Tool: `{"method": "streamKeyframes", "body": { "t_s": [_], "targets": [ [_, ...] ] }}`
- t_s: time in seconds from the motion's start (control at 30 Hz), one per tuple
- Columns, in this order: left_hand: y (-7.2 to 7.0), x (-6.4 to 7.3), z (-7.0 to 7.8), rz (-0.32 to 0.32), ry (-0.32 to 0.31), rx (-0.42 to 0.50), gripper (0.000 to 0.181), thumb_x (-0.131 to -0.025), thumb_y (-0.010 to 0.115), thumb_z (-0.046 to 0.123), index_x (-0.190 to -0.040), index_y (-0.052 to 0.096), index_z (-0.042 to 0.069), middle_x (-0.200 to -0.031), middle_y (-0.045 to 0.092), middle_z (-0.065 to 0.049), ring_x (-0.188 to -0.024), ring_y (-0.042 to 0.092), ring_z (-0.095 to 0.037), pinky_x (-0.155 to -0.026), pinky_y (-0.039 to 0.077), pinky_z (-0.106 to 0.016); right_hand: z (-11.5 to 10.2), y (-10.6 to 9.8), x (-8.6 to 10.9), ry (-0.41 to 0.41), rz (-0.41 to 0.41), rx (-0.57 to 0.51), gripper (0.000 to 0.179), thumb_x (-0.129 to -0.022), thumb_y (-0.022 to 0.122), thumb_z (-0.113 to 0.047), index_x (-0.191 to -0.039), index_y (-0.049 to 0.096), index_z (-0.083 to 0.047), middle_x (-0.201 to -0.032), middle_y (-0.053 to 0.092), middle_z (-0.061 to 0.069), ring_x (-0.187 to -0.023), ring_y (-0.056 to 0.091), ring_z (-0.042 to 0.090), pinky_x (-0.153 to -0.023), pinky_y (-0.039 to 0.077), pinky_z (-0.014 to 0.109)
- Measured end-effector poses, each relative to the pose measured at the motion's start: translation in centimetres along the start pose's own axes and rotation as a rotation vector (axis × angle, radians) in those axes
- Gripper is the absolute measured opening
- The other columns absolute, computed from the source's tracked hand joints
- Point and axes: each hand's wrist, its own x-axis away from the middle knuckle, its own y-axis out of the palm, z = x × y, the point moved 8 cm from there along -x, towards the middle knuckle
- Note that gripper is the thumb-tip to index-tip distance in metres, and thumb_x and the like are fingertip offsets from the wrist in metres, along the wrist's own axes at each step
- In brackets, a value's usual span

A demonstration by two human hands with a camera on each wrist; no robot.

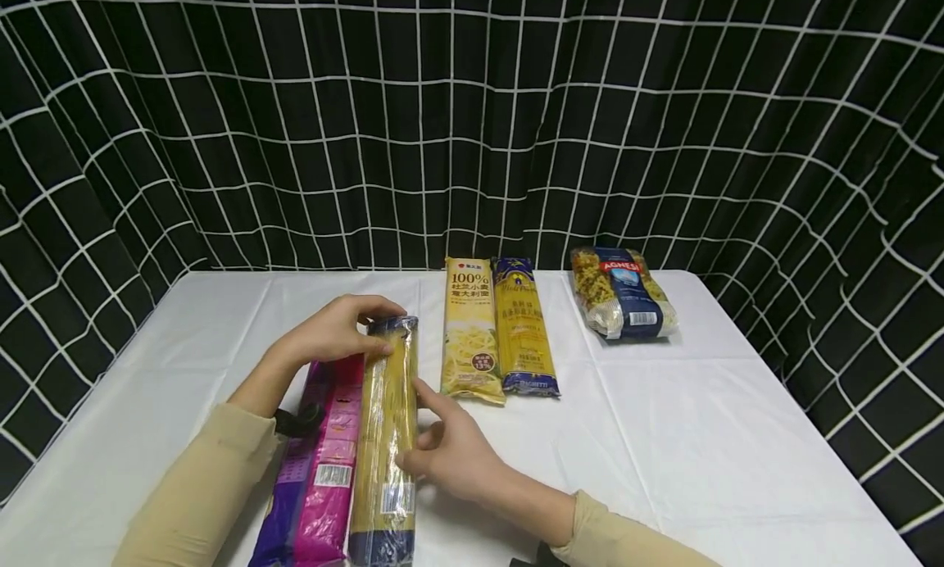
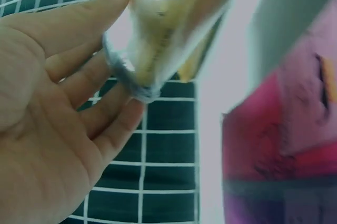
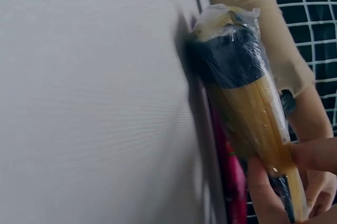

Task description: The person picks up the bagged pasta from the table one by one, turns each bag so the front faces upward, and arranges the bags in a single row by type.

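Note:
A long clear-wrapped pack of spaghetti (image 1: 383, 436) with dark blue ends stands out at the front left of the table. My left hand (image 1: 339, 331) holds its far end, thumb on the upper face and fingers round the end. With thumb and fingers, my right hand (image 1: 457, 452) grips the pack's right side near the middle. In the right wrist view the pack (image 3: 245, 92) appears raised at its near end, above the cloth. Just left of it lie a pink pack (image 1: 335, 460) and a purple pack (image 1: 288, 485), partly covered by the left arm.
Farther back lie a pale yellow pasta pack (image 1: 470, 329) and a yellow-and-blue spaghetti pack (image 1: 525, 329), side by side. A bag of short pasta (image 1: 623, 292) lies at the back right. White cloth covers the table (image 1: 664, 436); a black gridded curtain (image 1: 472, 124) surrounds it.

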Motion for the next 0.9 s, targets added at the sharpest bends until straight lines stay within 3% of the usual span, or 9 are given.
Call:
{"method": "streamKeyframes", "body": {
  "t_s": [0.17,0.3,0.4,0.73,0.9],
  "targets": [
    [-0.7,-0.1,0.8,0.051,0.011,0.11,0.05,-0.09,0.083,0.011,-0.136,0.065,0.0,-0.133,0.068,-0.017,-0.128,0.061,-0.035,-0.11,0.047,-0.056,-1.5,-1.0,-0.1,-0.084,0.073,0.153,0.099,-0.078,0.08,0.006,-0.163,0.032,-0.008,-0.15,0.046,0.019,-0.081,0.064,0.015,-0.066,0.061,0.027],
    [-1.1,0.1,1.0,0.098,-0.029,0.173,0.054,-0.089,0.084,0.016,-0.138,0.064,0.005,-0.134,0.067,-0.015,-0.13,0.059,-0.034,-0.105,0.051,-0.055,-3.0,-1.5,-0.3,-0.148,0.127,0.331,0.096,-0.077,0.083,0.001,-0.161,0.038,-0.011,-0.139,0.054,0.01,-0.078,0.062,0.012,-0.071,0.058,0.028],
    [-1.3,0.1,0.9,0.129,-0.064,0.183,0.055,-0.088,0.085,0.02,-0.138,0.065,0.009,-0.134,0.067,-0.013,-0.129,0.059,-0.033,-0.103,0.053,-0.054,-3.6,-1.4,-0.4,-0.166,0.143,0.401,0.095,-0.076,0.084,-0.001,-0.16,0.04,-0.012,-0.134,0.055,0.006,-0.077,0.061,0.01,-0.075,0.055,0.03],
    [-1.7,0.1,1.3,0.201,-0.067,0.178,0.054,-0.084,0.089,0.016,-0.132,0.068,0.005,-0.124,0.071,-0.013,-0.122,0.064,-0.035,-0.102,0.051,-0.057,-3.7,-0.5,-0.6,-0.221,0.116,0.388,0.094,-0.08,0.086,-0.009,-0.161,0.04,-0.012,-0.132,0.052,0.005,-0.089,0.062,0.01,-0.065,0.056,0.023],
    [-1.7,0.3,1.7,0.202,-0.058,0.237,0.053,-0.082,0.09,0.009,-0.13,0.068,0.003,-0.123,0.072,-0.014,-0.122,0.065,-0.033,-0.102,0.052,-0.053,-3.2,-1.4,-0.6,-0.213,0.175,0.236,0.074,-0.094,0.077,-0.02,-0.16,0.043,-0.014,-0.131,0.057,0.011,-0.094,0.066,0.018,-0.072,0.06,0.027]
  ]
}}
